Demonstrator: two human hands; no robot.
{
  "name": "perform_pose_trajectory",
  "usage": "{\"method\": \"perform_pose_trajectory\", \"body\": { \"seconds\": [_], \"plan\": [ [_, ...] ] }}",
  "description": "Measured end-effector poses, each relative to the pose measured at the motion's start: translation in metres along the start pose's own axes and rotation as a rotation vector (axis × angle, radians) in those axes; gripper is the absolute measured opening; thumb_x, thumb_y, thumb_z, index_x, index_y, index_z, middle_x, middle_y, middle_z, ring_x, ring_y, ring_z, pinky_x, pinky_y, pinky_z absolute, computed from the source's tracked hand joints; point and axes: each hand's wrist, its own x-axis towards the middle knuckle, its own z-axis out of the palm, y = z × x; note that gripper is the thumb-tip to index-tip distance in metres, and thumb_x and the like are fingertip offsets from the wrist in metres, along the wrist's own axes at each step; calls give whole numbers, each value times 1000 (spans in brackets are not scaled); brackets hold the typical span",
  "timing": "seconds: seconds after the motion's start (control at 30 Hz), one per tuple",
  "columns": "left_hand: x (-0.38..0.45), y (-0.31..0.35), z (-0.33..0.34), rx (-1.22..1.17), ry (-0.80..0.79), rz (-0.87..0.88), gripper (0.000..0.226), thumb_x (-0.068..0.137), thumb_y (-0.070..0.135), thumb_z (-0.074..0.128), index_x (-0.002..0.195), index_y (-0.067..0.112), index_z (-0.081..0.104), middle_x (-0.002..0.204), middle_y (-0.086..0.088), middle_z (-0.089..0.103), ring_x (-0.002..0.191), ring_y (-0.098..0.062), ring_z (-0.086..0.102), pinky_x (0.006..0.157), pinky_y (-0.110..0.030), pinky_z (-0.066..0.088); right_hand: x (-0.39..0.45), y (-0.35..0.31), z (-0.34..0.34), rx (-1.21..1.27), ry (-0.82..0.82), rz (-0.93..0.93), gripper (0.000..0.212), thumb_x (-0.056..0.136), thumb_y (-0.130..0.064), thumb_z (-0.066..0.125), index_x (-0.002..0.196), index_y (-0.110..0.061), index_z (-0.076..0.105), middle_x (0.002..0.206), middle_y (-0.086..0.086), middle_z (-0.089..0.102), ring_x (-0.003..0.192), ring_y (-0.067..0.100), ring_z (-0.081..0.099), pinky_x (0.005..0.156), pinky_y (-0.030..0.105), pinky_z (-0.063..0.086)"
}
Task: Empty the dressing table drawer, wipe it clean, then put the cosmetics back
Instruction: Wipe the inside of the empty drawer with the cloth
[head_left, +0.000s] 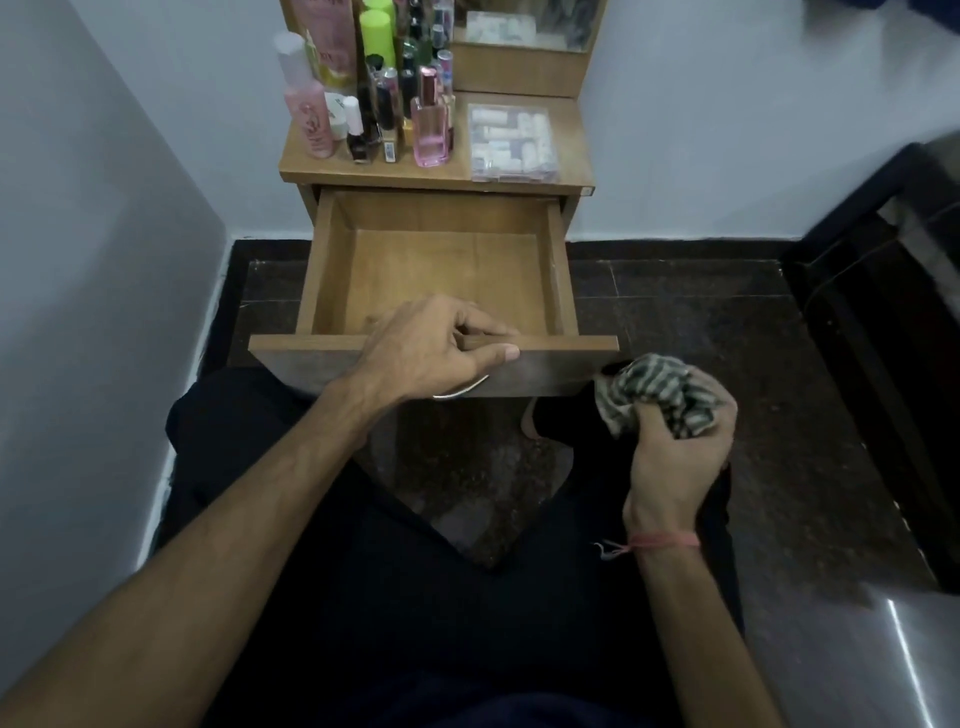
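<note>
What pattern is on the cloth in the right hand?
The crumpled cloth has green and pale stripes, possibly a check; the head view shows it best.

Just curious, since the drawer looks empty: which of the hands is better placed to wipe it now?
Probably the right hand: it already grips the crumpled green checked cloth beside the open wooden drawer. The left hand grips the drawer's front edge, steadying it.

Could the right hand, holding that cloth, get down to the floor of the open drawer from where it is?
Probably yes. The drawer is pulled out and looks empty, nothing covers it, and the right hand grips the cloth just beside its front corner. The left hand only holds the front edge.
</note>
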Motion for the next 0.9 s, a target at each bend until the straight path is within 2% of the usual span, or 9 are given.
{"method": "perform_pose_trajectory", "body": {
  "seconds": [0.13,0.2,0.33,0.43,0.53,0.63,0.73,0.8,0.9],
  "plan": [
    [12,-3,2,-20,16,-49,26,88,76,75,111,65,78,106,42,73,103,9,66,102,-43,57,-16,4,0,-65,-84,-24,39,90,12,73,121,-7,59,119,15,67,109,21,71,100,43,60],
    [13,-3,1,-12,16,-59,27,87,80,73,111,68,76,105,44,72,105,9,66,106,-46,55,-17,-1,3,-101,-122,-92,36,92,11,71,121,-8,60,121,17,65,111,24,69,101,43,59],
    [10,-3,4,8,17,-71,31,83,86,69,110,72,73,105,46,71,105,7,66,108,-53,52,-12,-16,16,-177,-158,-276,42,91,18,65,127,-5,66,126,9,67,120,24,66,108,46,54],
    [5,-2,5,7,27,-72,31,84,85,70,110,69,75,109,43,73,106,8,67,104,-46,56,5,-21,32,-348,-224,-514,54,81,21,65,125,-9,75,122,3,71,119,24,66,108,41,51],
    [0,-2,7,13,27,-65,32,83,85,69,111,70,74,109,44,73,107,7,69,102,-42,58,14,-25,50,-635,-419,-636,58,77,7,72,128,-22,76,124,-7,72,116,20,62,100,25,45],
    [-2,-3,9,14,20,-69,33,85,85,69,113,68,75,110,43,73,109,6,68,102,-41,56,31,-39,67,-827,-580,-607,53,80,-5,75,125,-33,76,118,-12,75,109,16,66,95,34,54],
    [-6,1,10,20,25,-83,33,87,83,70,113,64,77,111,42,73,111,6,67,96,-35,48,72,-52,99,-1062,-739,-589,41,79,-13,75,112,-36,77,103,-7,78,104,23,69,89,38,58],
    [-8,2,12,24,38,-83,32,87,84,69,113,65,76,111,43,73,111,7,66,94,-33,43,93,-50,127,-1250,-881,-726,28,85,-18,76,107,-34,78,101,-2,76,107,27,64,84,41,57],
    [-11,3,14,33,50,-71,32,87,84,67,113,67,75,111,44,72,110,9,66,106,-41,48,108,-48,171,-1478,-1002,-1117,19,98,-20,71,109,-33,80,104,1,76,108,27,61,74,41,56]
  ]
}}
